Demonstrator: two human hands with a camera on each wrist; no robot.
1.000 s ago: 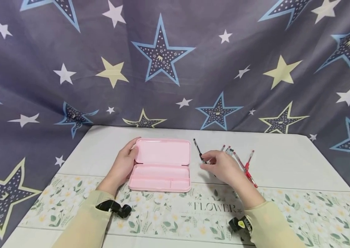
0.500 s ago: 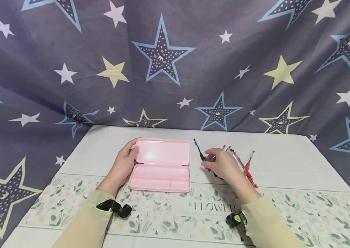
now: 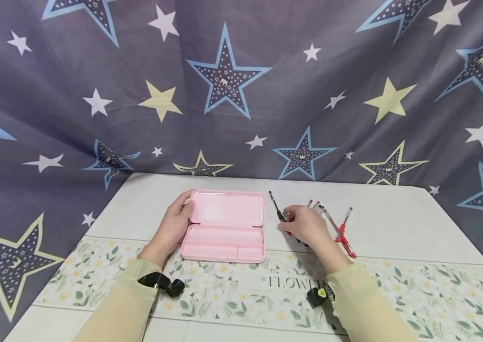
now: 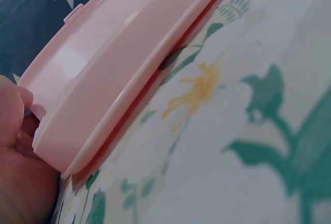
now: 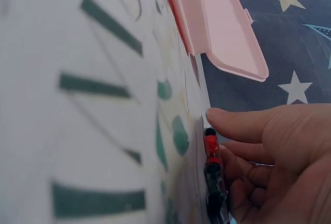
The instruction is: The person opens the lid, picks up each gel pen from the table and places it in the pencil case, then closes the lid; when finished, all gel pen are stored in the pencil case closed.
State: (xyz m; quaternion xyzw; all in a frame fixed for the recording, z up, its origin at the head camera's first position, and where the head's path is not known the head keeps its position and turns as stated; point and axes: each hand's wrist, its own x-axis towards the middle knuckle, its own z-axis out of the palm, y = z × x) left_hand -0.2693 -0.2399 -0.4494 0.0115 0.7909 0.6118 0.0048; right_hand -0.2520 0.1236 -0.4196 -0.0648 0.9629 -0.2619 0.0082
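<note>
A pink pencil case (image 3: 227, 209) stands with its lid raised, its divided tray (image 3: 211, 251) bare inside. My left hand (image 3: 175, 223) grips the lid's left edge, thumb on the inner face and the other fingers behind. In the left wrist view, that hand (image 4: 20, 157) is beside the case's hinge corner. My right hand (image 3: 307, 225) hovers low over a group of pens, thumb and forefinger apart on either side of a black pen (image 3: 276, 206). Black and red pen ends (image 5: 211, 144) show right under the thumb in the right wrist view; the palm hides the pens' middles.
Red pens (image 3: 344, 232) lie crossed to the right of my right hand. Several clear pen ends (image 3: 317, 206) stick out behind it. A floral cloth strip (image 3: 224, 294) runs along the table's front, and a star-patterned curtain (image 3: 245, 95) hangs behind.
My right hand has shifted slightly away from the black pen, and red pen ends now show below the thumb. The right forearm has swung a little left. The left hand keeps its hold.
</note>
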